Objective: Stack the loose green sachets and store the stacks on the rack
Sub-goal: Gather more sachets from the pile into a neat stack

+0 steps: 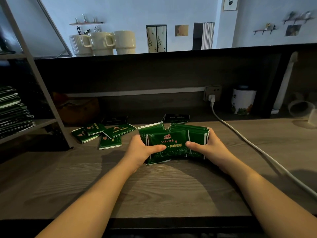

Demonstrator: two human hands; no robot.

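Now, hands: left hand (140, 149) and right hand (211, 146) grip sachet stack (173, 143), frame centre.
Worktop (154, 186): loose sachets (103, 133) left of stack.

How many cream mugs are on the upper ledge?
3, side by side at the ledge's left end: left mug, middle mug, right mug. None seems hidden.

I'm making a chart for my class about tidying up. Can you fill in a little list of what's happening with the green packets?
left hand: left hand grips the left end of the sachet stack, thumb on top
right hand: right hand grips the right end
stack state: uneven, resting on the wooden desk
loose sachets: loose sachets lie scattered left of the stack
rack: metal rack at far left already holds stored stacks
behind: white power cable, floral tin, cream mugs
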